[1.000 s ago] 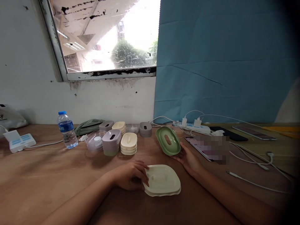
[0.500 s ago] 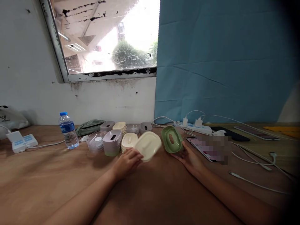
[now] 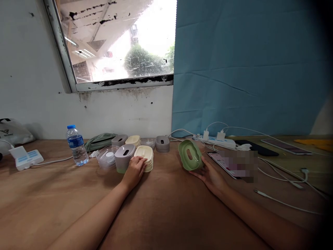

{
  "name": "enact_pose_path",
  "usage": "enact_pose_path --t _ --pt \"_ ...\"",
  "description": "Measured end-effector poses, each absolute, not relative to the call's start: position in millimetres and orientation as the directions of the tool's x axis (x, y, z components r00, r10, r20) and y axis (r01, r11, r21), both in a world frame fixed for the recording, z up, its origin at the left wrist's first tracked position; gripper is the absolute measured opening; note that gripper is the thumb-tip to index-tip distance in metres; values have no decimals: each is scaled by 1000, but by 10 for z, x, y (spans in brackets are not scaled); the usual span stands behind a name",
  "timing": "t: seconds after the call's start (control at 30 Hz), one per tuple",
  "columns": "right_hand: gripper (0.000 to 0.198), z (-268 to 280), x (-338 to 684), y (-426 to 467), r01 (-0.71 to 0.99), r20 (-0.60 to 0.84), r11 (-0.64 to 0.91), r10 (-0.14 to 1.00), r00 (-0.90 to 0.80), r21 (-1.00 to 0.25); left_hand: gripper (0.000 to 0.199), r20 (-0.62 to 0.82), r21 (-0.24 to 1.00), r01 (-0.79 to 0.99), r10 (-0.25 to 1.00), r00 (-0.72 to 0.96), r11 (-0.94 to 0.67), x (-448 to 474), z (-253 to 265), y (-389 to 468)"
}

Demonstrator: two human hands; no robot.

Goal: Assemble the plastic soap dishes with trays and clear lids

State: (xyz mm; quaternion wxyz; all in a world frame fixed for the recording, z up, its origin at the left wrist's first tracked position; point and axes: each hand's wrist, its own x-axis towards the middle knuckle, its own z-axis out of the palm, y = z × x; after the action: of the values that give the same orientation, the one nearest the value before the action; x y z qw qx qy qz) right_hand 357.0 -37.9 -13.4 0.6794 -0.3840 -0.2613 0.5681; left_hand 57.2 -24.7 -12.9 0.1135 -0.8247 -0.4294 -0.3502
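Note:
My left hand (image 3: pixel 134 170) is closed on the edge of a cream plastic lid (image 3: pixel 144 152), which rests on top of a stack of like lids. My right hand (image 3: pixel 208 173) holds up a green plastic box part (image 3: pixel 187 154) with an oval slot and a wavy rim, tilted toward me above the table. Some of its fingers are hidden behind that green piece. Just left of the cream stack, a lilac box (image 3: pixel 124 156) with a dark slot in its top stands on a green base.
Behind stand more lilac boxes (image 3: pixel 162 144), another cream lid stack (image 3: pixel 133 140) and clear round containers (image 3: pixel 106 158). A water bottle (image 3: pixel 77 147) and green pouch (image 3: pixel 100 141) are at left. Phones (image 3: pixel 223 165), a power strip (image 3: pixel 221 141) and white cables (image 3: pixel 286 206) lie at right.
My left hand has moved left with the cream lid and lowered it onto the front stack. My right hand keeps the green part in nearly the same place.

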Motion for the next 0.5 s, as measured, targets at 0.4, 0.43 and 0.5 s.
enact_pose_path --t 0.4,0.43,0.5 --pt "4 -108 3545 -418 -537 -57 70 975 216 -840 30 636 112 787 653 412 -606 580 -83 -306" --pt "3 -118 3550 -415 -520 -40 75 978 206 -851 28 637 110 786 650 414 -608 579 -87 -299" --pt "3 -140 3559 -407 -494 -8 89 982 190 -865 27 643 100 787 644 416 -608 576 -98 -281"
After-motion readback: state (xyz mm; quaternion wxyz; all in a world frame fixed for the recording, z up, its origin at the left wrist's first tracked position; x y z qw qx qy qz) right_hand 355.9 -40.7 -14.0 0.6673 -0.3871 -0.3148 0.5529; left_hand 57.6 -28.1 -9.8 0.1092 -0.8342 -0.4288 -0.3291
